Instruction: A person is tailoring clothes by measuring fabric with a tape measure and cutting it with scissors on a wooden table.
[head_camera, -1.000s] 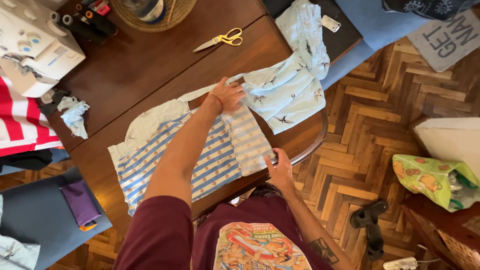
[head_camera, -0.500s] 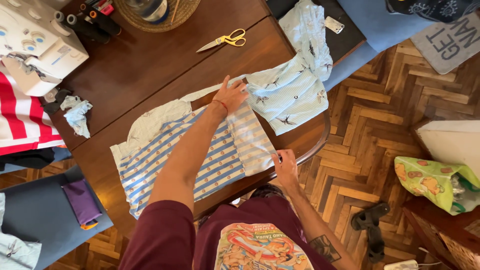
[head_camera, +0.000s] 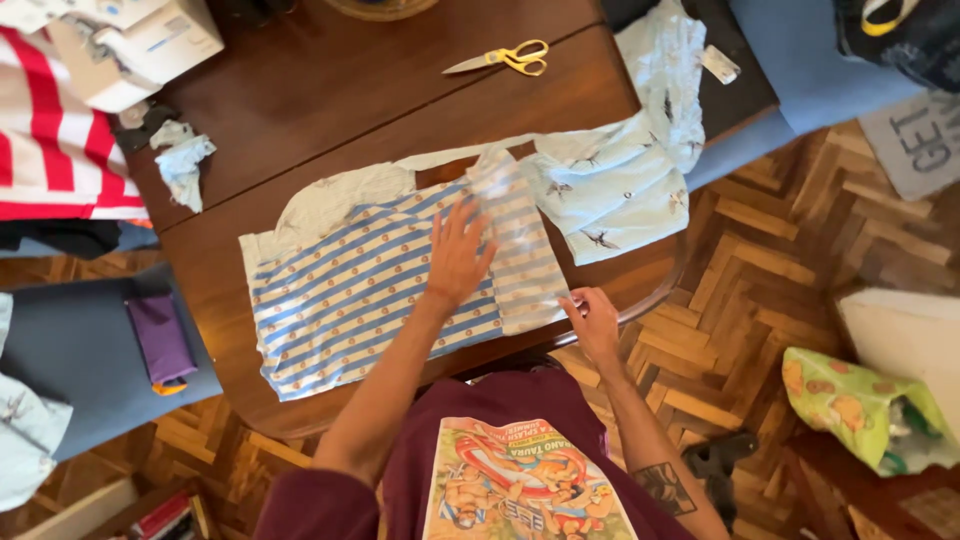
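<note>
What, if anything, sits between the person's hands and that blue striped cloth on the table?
Nothing visible. The left hand lies flat on the blue striped cloth, and the right hand touches its folded strip at the near table edge. The scissors lie apart.

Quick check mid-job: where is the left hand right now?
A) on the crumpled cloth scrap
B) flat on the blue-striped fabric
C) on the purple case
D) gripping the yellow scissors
B: the left hand lies palm down, fingers spread, on the blue-striped fabric; the yellow scissors lie untouched farther up the table.
</note>
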